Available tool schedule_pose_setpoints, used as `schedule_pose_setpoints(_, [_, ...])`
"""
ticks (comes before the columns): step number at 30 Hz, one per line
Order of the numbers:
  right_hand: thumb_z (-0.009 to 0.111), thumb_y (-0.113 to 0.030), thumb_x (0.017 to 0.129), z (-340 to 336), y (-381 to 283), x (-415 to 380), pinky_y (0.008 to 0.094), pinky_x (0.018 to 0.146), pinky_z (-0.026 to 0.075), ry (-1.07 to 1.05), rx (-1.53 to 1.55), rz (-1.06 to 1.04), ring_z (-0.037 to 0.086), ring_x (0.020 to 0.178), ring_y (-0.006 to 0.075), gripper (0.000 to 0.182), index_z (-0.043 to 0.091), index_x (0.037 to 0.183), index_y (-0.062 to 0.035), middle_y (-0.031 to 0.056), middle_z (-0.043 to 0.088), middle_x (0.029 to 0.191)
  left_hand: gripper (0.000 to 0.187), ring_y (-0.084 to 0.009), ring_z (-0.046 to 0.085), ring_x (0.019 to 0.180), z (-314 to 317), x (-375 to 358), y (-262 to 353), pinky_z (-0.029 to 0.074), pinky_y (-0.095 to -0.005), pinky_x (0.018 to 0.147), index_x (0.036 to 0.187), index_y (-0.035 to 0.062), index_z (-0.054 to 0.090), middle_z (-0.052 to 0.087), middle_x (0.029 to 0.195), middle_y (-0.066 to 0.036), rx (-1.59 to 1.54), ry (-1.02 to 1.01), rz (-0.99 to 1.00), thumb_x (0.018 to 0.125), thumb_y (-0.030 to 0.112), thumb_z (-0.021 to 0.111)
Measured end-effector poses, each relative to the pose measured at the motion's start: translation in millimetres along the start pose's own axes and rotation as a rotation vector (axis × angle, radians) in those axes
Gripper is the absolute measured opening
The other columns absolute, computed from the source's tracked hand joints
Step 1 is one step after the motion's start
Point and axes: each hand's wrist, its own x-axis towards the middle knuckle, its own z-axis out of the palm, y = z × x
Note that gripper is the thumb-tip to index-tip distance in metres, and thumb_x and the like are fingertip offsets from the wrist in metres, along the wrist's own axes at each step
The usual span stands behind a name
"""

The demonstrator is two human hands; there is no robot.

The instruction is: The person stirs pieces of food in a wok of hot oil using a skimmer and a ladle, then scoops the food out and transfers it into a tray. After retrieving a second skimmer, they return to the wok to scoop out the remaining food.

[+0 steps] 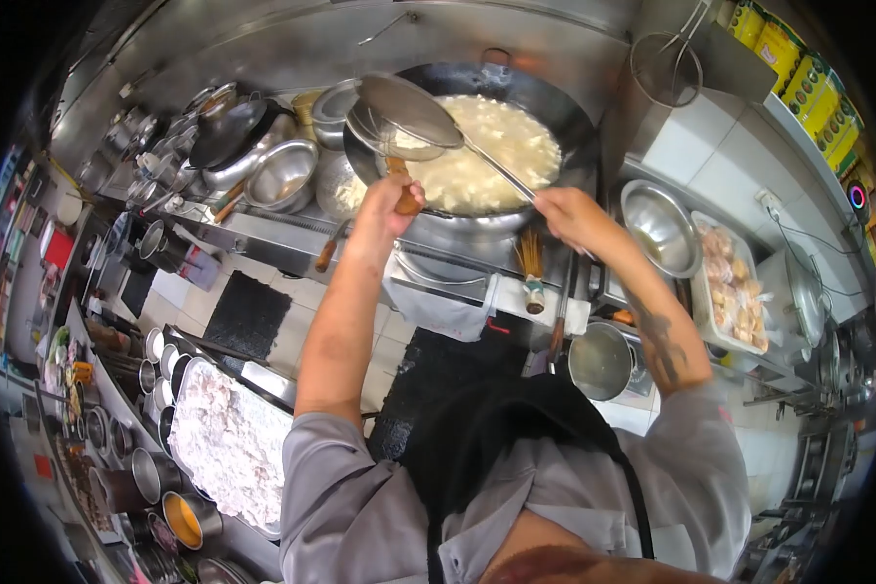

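Note:
My right hand (576,216) is closed around the long metal handle of a mesh skimmer (409,109). Its round mesh head is over the left side of a large black wok (576,115). In the wok, pale battered pieces (506,146) cover much of the bubbling oil. At the wok's near left rim, my left hand (391,206) grips the wooden handle of a round metal utensil (396,165). The skimmer overlaps this utensil's head and hides part of it.
Steel bowls (282,177) and pans stand left of the wok. A bamboo brush (530,268) lies at the stove's front edge. Right are a steel bowl (660,229) and a tray of food pieces (725,282). A floury tray (229,443) sits behind on the left.

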Motion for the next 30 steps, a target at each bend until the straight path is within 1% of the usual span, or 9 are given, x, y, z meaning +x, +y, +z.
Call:
schedule_pose_setpoints(2, [0.048, -0.018, 0.091, 24.0, 53.6, 48.7, 0.0447, 0.065, 0.045, 0.191, -0.214, -0.294, 0.057, 0.071, 0.0433, 0.022, 0.059, 0.089, 0.0007, 0.0247, 0.058, 0.072, 0.016, -0.0178, 0.050, 0.062, 1.9, -4.2, -3.8, 0.045, -0.0284, 0.050, 0.097, -0.0038, 0.039, 0.047, 0.079, -0.012, 0.009, -0.051, 0.008, 0.084, -0.002, 0.047])
schedule_pose_setpoints(5, [0.048, -0.019, 0.090, 26.6, 49.0, 58.8, 0.0450, 0.065, 0.045, 0.279, -0.217, -0.284, 0.057, 0.074, 0.0430, 0.022, 0.059, 0.089, 0.0007, 0.0256, 0.058, 0.075, 0.021, -0.0171, 0.050, 0.059, 7.3, -11.2, -5.2, 0.045, -0.0243, 0.047, 0.098, -0.0028, 0.038, 0.049, 0.077, -0.013, -0.019, -0.001, -0.018, 0.082, -0.003, 0.052])
schedule_pose_setpoints(14, [0.045, -0.020, 0.093, -4.5, 7.9, 3.5, 0.0448, 0.068, 0.044, 0.241, -0.119, -0.241, 0.056, 0.075, 0.0431, 0.025, 0.058, 0.090, 0.0022, 0.0267, 0.057, 0.077, 0.016, -0.0183, 0.051, 0.061, 11.0, -3.8, 3.2, 0.045, -0.0287, 0.049, 0.097, -0.0061, 0.040, 0.049, 0.080, -0.014, -0.025, 0.020, -0.003, 0.083, -0.003, 0.048])
schedule_pose_setpoints(17, [0.045, -0.020, 0.093, -6.1, 5.2, 0.9, 0.0441, 0.068, 0.044, 0.293, -0.120, -0.312, 0.057, 0.075, 0.0426, 0.026, 0.058, 0.090, 0.0024, 0.0268, 0.057, 0.077, 0.016, -0.0183, 0.051, 0.060, 10.6, -7.0, 2.6, 0.045, -0.0288, 0.049, 0.096, -0.0052, 0.040, 0.049, 0.078, -0.013, -0.005, 0.004, 0.019, 0.083, -0.002, 0.048])
schedule_pose_setpoints(20, [0.045, -0.020, 0.092, -3.8, 22.4, 14.1, 0.0438, 0.068, 0.044, 0.242, -0.051, -0.294, 0.058, 0.077, 0.0423, 0.026, 0.059, 0.091, 0.0022, 0.0267, 0.058, 0.077, 0.015, -0.0183, 0.050, 0.059, 6.7, -11.3, 1.6, 0.045, -0.0290, 0.048, 0.095, -0.0042, 0.041, 0.049, 0.075, -0.012, 0.089, -0.069, 0.064, 0.082, -0.001, 0.048])
schedule_pose_setpoints(23, [0.046, -0.019, 0.091, -1.3, 46.6, 46.8, 0.0436, 0.068, 0.045, 0.115, -0.230, -0.101, 0.059, 0.076, 0.0416, 0.024, 0.059, 0.092, 0.0014, 0.0261, 0.058, 0.076, 0.021, -0.0160, 0.049, 0.057, 8.0, -12.5, -2.4, 0.044, -0.0283, 0.048, 0.099, -0.0013, 0.039, 0.049, 0.075, -0.012, 0.272, -0.052, 0.105, 0.082, 0.000, 0.051])
schedule_pose_setpoints(26, [0.047, -0.019, 0.091, 0.5, 20.6, 36.4, 0.0439, 0.067, 0.045, 0.171, -0.166, -0.049, 0.058, 0.074, 0.0412, 0.024, 0.060, 0.091, 0.0012, 0.0254, 0.058, 0.075, 0.014, -0.0182, 0.050, 0.057, 4.6, -11.0, -0.7, 0.044, -0.0294, 0.048, 0.094, -0.0038, 0.041, 0.050, 0.075, -0.012, 0.179, -0.014, 0.064, 0.082, -0.001, 0.047])
schedule_pose_setpoints(29, [0.047, -0.019, 0.091, -0.8, 14.1, 27.4, 0.0428, 0.067, 0.045, 0.229, -0.148, -0.154, 0.058, 0.072, 0.0400, 0.024, 0.060, 0.093, 0.0009, 0.0250, 0.059, 0.075, 0.014, -0.0180, 0.049, 0.057, -9.6, -0.5, -2.8, 0.044, -0.0299, 0.048, 0.094, -0.0039, 0.041, 0.050, 0.075, -0.013, 0.120, -0.042, 0.054, 0.082, 0.000, 0.046])
schedule_pose_setpoints(30, [0.046, -0.020, 0.093, -0.7, 13.2, 28.6, 0.0367, 0.058, 0.042, 0.230, -0.122, -0.197, 0.054, 0.061, 0.0291, 0.024, 0.061, 0.098, -0.0014, 0.0163, 0.054, 0.067, 0.014, -0.0180, 0.049, 0.057, -9.1, 0.6, -1.3, 0.044, -0.0301, 0.048, 0.094, -0.0039, 0.041, 0.050, 0.075, -0.012, 0.122, -0.020, 0.043, 0.082, 0.000, 0.046])
